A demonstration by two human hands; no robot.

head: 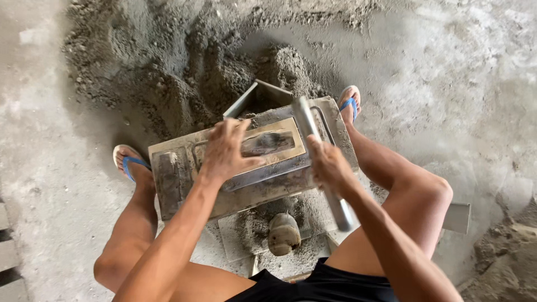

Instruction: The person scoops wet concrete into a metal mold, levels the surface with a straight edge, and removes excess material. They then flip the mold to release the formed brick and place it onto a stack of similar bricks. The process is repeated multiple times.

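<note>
1. The left hand [226, 152] lies spread, palm down, on the grey rectangular metal block mould [251, 162], which stands on the concrete floor [45, 140] between the feet.
2. The right hand [330, 166] is clenched around a grey metal pipe handle [323, 162] crossing the mould.
3. A heap of damp grey sand mix [184, 67] lies just behind.

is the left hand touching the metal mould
Touching. The head view shows the left hand lying palm down on the metal mould, fingers spread over its top plate with no gap visible, while the right hand grips the metal bar.
</note>
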